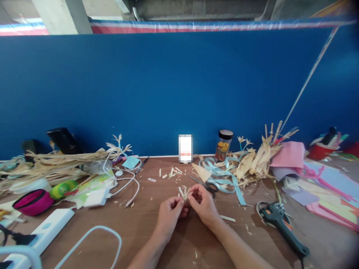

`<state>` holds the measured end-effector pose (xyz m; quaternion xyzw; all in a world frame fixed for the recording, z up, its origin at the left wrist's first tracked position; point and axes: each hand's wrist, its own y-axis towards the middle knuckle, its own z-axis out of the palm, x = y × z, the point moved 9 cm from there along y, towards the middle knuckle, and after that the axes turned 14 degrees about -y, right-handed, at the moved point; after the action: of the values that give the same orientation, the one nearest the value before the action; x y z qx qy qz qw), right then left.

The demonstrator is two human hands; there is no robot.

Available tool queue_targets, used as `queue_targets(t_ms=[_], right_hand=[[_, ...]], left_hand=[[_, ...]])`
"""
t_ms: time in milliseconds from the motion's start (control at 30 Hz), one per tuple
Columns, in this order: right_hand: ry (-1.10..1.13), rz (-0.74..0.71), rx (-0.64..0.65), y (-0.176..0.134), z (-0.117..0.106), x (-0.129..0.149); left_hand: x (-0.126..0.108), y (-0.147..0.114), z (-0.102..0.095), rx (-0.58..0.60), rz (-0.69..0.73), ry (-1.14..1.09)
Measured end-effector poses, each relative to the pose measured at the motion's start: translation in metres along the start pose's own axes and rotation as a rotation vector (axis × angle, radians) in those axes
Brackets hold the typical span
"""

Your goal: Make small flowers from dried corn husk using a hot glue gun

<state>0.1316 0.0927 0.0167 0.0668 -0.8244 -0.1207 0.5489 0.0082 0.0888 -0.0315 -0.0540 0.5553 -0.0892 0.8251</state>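
Low over the middle of the brown table, my left hand [169, 216] pinches the base of a small flower of pale dried husk strips [183, 192]. Its narrow petals fan upward. My right hand [205, 206] has thumb and forefinger closed on a petal at the flower's right side. Just behind the right hand lie dark-handled scissors [212, 188], partly hidden by its fingers. Cut husk pieces [172, 173] are scattered beyond the flower. A triangular husk sheet [201, 173] and curled light-blue ribbon [218, 168] lie behind the scissors.
A glue gun [283, 228] rests at right, near coloured paper [328, 186] and a husk bundle [254, 162]. A lidded jar [223, 145] and bright pixelated rectangle [185, 148] stand by the blue partition [168, 86]. At left are a power strip [49, 229], cables and a pink pouch [33, 202].
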Motion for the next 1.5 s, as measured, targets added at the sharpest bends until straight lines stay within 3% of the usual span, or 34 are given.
queue_targets(t_ms=[333,833,1500], right_hand=[[0.018,0.038,-0.012,0.0001,-0.0007,-0.0023],[0.048,0.038,0.071,-0.002,0.009,-0.0031],[0.056,0.031,0.042,-0.0029,0.0049,-0.0006]], left_hand=[[-0.0003,0.0014,-0.0009,-0.018,0.002,-0.031],[-0.0017,0.0011,-0.0014,-0.009,0.031,-0.041],[-0.0051,-0.0022,0.0036,0.022,0.034,-0.009]])
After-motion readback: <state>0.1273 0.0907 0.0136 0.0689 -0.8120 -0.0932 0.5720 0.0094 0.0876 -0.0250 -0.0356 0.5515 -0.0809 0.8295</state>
